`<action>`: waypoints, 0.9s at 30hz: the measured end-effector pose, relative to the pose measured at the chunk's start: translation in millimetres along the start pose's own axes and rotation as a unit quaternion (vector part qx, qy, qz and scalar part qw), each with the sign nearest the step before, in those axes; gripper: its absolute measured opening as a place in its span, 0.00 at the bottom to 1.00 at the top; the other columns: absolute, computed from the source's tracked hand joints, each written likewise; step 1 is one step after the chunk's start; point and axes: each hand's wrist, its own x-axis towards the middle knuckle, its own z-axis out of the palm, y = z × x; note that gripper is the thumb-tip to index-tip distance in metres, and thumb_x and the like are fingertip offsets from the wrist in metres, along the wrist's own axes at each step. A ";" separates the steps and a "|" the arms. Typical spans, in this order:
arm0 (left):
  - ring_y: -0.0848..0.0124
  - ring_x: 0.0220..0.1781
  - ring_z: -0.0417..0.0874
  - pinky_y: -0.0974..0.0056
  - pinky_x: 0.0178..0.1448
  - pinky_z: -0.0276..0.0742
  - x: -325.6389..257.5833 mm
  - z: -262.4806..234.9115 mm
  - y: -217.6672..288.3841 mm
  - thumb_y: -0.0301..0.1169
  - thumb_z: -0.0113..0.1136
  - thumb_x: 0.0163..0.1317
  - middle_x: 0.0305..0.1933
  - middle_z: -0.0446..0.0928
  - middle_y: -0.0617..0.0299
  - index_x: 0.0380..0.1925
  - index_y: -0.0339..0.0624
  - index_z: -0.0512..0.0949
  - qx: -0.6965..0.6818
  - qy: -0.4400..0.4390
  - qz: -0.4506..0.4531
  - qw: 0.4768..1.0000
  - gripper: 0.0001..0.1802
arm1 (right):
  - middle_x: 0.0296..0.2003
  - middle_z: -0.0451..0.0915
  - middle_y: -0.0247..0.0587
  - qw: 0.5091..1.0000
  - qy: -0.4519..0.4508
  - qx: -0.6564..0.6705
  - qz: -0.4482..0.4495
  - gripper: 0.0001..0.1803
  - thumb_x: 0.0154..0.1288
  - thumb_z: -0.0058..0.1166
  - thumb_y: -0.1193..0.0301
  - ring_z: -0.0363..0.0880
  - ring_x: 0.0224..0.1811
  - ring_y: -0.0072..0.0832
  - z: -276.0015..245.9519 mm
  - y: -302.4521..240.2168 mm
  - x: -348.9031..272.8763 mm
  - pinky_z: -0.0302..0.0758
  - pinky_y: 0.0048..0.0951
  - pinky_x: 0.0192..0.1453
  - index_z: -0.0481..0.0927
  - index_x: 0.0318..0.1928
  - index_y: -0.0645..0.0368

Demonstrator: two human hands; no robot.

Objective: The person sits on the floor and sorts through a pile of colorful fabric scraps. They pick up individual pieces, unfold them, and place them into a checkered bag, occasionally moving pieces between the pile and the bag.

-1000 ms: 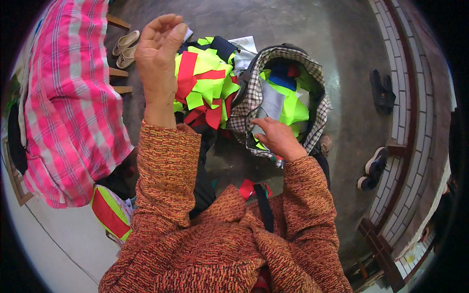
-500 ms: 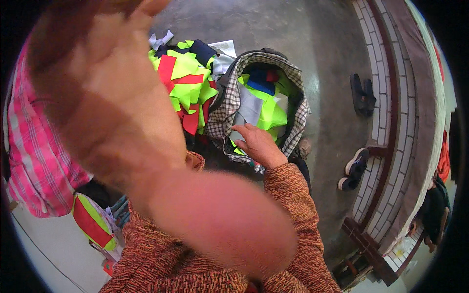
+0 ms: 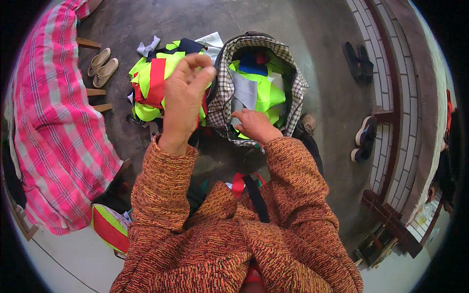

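**Your right hand at the checked bag, your left hand raised**

Your left fingers curl toward the thumb; whether they pinch anything, you cannot tell. Your right fingers bend loosely at the bag's near rim, their grip unclear. Just beyond them, inside the bag, lie lime fabric and a grey piece. Behind your left hand spreads a lime-and-red pile.

This looks like a home: left of the left hand, pink plaid cloth covers wooden-legged furniture, beige shoes beside it; right of the right hand, black slippers and dark sneakers rest on a grey floor.
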 end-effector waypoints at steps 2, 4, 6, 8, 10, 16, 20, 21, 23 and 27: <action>0.78 0.40 0.75 0.72 0.46 0.70 -7.7 -5.0 -22.7 0.25 0.56 0.59 0.39 0.76 0.64 0.41 0.35 0.75 0.046 -0.077 -0.066 0.994 0.11 | 0.40 0.77 0.48 1.000 -0.013 0.005 0.006 0.19 0.58 0.55 0.62 0.77 0.42 0.46 1.7 -3.0 2.3 0.73 0.44 0.45 0.74 0.50 0.52; 0.78 0.39 0.75 0.73 0.45 0.70 -9.4 -5.3 -34.9 0.25 0.56 0.59 0.39 0.76 0.64 0.41 0.34 0.74 0.109 -0.137 -0.081 0.981 0.11 | 0.39 0.78 0.48 1.000 0.004 0.017 0.018 0.19 0.55 0.56 0.63 0.77 0.43 0.46 12.6 2.6 3.6 0.74 0.44 0.44 0.74 0.47 0.54; 0.78 0.39 0.75 0.73 0.44 0.71 -3.6 0.4 -42.8 0.26 0.56 0.59 0.38 0.75 0.64 0.41 0.33 0.74 0.125 -0.169 -0.066 0.976 0.11 | 0.41 0.78 0.48 0.996 0.008 0.059 0.059 0.22 0.54 0.57 0.64 0.76 0.45 0.46 15.7 9.3 5.5 0.73 0.43 0.48 0.74 0.50 0.55; 0.78 0.38 0.75 0.73 0.43 0.71 4.9 3.7 -39.9 0.26 0.56 0.59 0.38 0.75 0.65 0.42 0.33 0.74 0.154 -0.157 -0.032 0.975 0.11 | 0.43 0.77 0.50 0.988 0.088 0.083 0.094 0.25 0.52 0.58 0.64 0.75 0.48 0.46 30.3 29.1 12.5 0.72 0.43 0.51 0.73 0.52 0.56; 0.79 0.38 0.74 0.74 0.44 0.71 12.9 5.9 -39.2 0.26 0.56 0.60 0.38 0.74 0.66 0.41 0.33 0.74 0.139 -0.147 -0.017 0.979 0.11 | 0.45 0.75 0.52 0.965 0.188 0.106 0.149 0.28 0.50 0.60 0.64 0.73 0.49 0.47 47.6 54.3 21.0 0.71 0.42 0.53 0.72 0.53 0.56; 0.80 0.39 0.74 0.75 0.45 0.70 20.2 7.2 -27.9 0.25 0.56 0.61 0.38 0.75 0.66 0.42 0.33 0.74 0.100 -0.124 -0.043 0.986 0.11 | 0.54 0.69 0.55 0.786 0.387 0.260 0.406 0.41 0.42 0.69 0.63 0.67 0.57 0.45 76.3 119.3 35.8 0.64 0.39 0.61 0.67 0.58 0.61; 0.80 0.40 0.74 0.75 0.47 0.70 22.6 8.9 -17.6 0.25 0.55 0.61 0.39 0.75 0.66 0.43 0.32 0.74 0.086 -0.128 -0.044 0.987 0.11 | 0.60 0.63 0.55 0.651 0.405 0.503 0.400 0.53 0.37 0.73 0.60 0.62 0.62 0.42 122.8 160.1 36.8 0.61 0.37 0.64 0.58 0.63 0.64; 0.80 0.40 0.74 0.75 0.47 0.70 23.6 8.0 -17.6 0.25 0.55 0.61 0.39 0.75 0.65 0.43 0.32 0.74 0.082 -0.129 -0.047 0.987 0.11 | 0.61 0.61 0.54 0.638 0.415 0.520 0.387 0.56 0.36 0.74 0.59 0.61 0.63 0.42 131.2 158.3 40.2 0.60 0.36 0.64 0.56 0.64 0.65; 0.80 0.41 0.75 0.75 0.48 0.70 24.9 4.0 -17.7 0.25 0.55 0.62 0.40 0.75 0.65 0.43 0.32 0.74 0.080 -0.122 -0.050 0.988 0.11 | 0.63 0.59 0.57 0.702 0.385 0.445 0.402 0.60 0.34 0.75 0.61 0.59 0.65 0.43 118.1 122.0 59.4 0.60 0.35 0.65 0.52 0.65 0.68; 0.80 0.42 0.75 0.75 0.49 0.70 27.5 2.5 -17.2 0.25 0.55 0.62 0.40 0.75 0.65 0.43 0.32 0.73 0.057 -0.118 -0.043 0.990 0.11 | 0.53 0.71 0.59 0.793 0.324 0.343 0.385 0.52 0.39 0.71 0.59 0.70 0.56 0.49 117.2 98.2 67.8 0.66 0.40 0.59 0.57 0.63 0.63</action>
